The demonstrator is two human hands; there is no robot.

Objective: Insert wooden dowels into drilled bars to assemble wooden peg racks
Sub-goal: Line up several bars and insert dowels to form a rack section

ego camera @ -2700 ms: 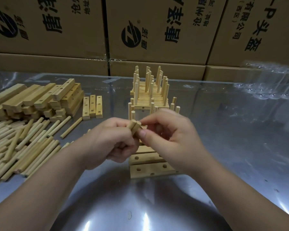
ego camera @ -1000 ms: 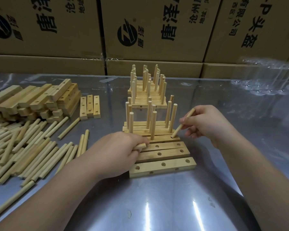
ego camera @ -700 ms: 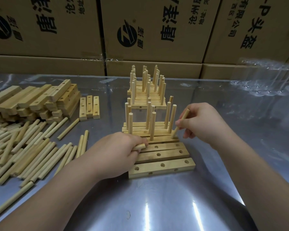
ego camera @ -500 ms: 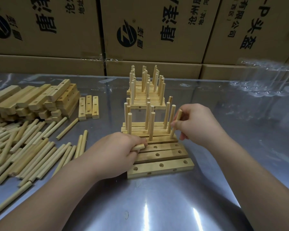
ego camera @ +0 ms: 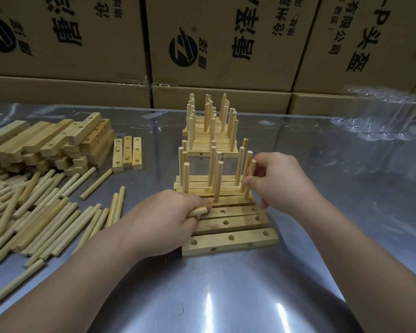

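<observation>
Right hand (ego camera: 279,181) fingers (ego camera: 248,182) pinch a dowel (ego camera: 252,168) upright at the bars' (ego camera: 228,242) right end. Left hand (ego camera: 163,222) grips spare dowels (ego camera: 197,211) (bars' left). Align plumb, then press straight down.

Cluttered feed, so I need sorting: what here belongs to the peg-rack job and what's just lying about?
Job: right hand, pinched dowel, left hand, spare dowel, drilled bars, loose dowels, bar stack, finished racks.
Lying about: cardboard boxes, plastic wrap.

Loose dowels (ego camera: 34,212) lie left of drilled bars (ego camera: 228,227); finished racks (ego camera: 211,131) behind.
</observation>
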